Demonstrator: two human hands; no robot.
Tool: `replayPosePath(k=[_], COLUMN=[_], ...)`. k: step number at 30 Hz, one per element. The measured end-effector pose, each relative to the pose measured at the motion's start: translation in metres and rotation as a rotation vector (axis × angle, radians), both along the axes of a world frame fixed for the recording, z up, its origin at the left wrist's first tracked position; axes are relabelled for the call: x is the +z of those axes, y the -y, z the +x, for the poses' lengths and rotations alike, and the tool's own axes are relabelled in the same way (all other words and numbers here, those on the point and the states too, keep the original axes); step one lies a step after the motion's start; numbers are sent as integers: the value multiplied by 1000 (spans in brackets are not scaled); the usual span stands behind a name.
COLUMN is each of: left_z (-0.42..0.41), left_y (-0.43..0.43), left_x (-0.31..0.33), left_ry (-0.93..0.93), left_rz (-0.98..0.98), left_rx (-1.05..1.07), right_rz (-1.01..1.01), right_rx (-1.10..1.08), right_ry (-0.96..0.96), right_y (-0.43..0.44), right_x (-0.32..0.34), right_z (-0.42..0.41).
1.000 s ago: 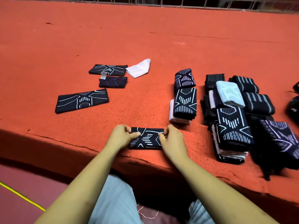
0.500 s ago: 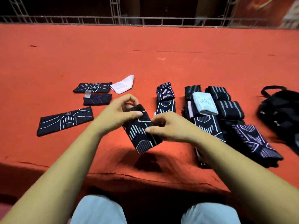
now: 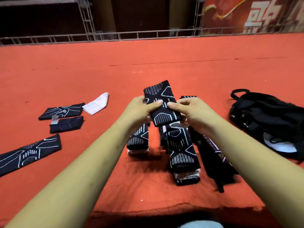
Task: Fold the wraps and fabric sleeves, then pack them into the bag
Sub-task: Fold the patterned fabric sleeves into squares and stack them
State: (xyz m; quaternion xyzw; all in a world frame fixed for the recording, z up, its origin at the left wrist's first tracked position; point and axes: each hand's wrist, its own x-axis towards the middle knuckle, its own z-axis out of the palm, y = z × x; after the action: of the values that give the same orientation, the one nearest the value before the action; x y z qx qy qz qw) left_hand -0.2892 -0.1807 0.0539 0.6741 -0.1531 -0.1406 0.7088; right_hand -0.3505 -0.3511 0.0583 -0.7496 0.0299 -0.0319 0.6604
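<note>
A folded black sleeve (image 3: 162,102) with white line patterns is held up above the red carpet, tilted slightly. My left hand (image 3: 139,109) grips its left edge and my right hand (image 3: 187,111) grips its right edge, thumbs on top. Below them stand stacks of folded sleeves: a short stack (image 3: 138,140) and a longer one (image 3: 182,153), with darker folded pieces (image 3: 213,155) to the right, partly hidden by my right arm. An open black bag (image 3: 269,122) lies at the right.
On the left lie unfolded pieces: a long black patterned sleeve (image 3: 29,153), a dark plain one (image 3: 66,124), another patterned one (image 3: 61,111) and a white one (image 3: 97,103). The carpeted platform's front edge (image 3: 148,209) runs near my knees. A metal truss (image 3: 115,36) borders the far side.
Both hands have lifted the folded sleeve from the platform's front edge up and rightward, over the stacks. The view has tilted up, bringing the bag and truss into sight.
</note>
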Motion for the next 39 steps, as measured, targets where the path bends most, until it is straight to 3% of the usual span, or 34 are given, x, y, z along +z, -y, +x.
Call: replayPosePath(k=[8, 10, 14, 22, 27, 31, 34, 39], left_z=[27, 33, 42, 47, 48, 52, 57, 67], left_y=[119, 140, 168, 182, 183, 168, 145, 67], left_x=[2, -9, -23, -61, -67, -49, -28, 0], left_ry=[-86, 17, 381, 612, 674, 681, 659, 600], left_rz=[76, 244, 768, 1101, 1107, 1012, 924, 861], left_rx=[-59, -81, -59, -38, -39, -10, 29, 182], right_rz=[24, -11, -47, -200, -302, -523, -665, -702], right_rx=[-234, -300, -351, -333, -340, -390, -425, -358], right_ry=[-102, -125, -199, -263, -248, -206, -156, 19], right_y=[112, 131, 154, 159, 158, 156, 147, 89], right_x=[-5, -16, -44, -79, -83, -65, -39, 0], right_z=[13, 16, 22, 36, 37, 36, 35, 52])
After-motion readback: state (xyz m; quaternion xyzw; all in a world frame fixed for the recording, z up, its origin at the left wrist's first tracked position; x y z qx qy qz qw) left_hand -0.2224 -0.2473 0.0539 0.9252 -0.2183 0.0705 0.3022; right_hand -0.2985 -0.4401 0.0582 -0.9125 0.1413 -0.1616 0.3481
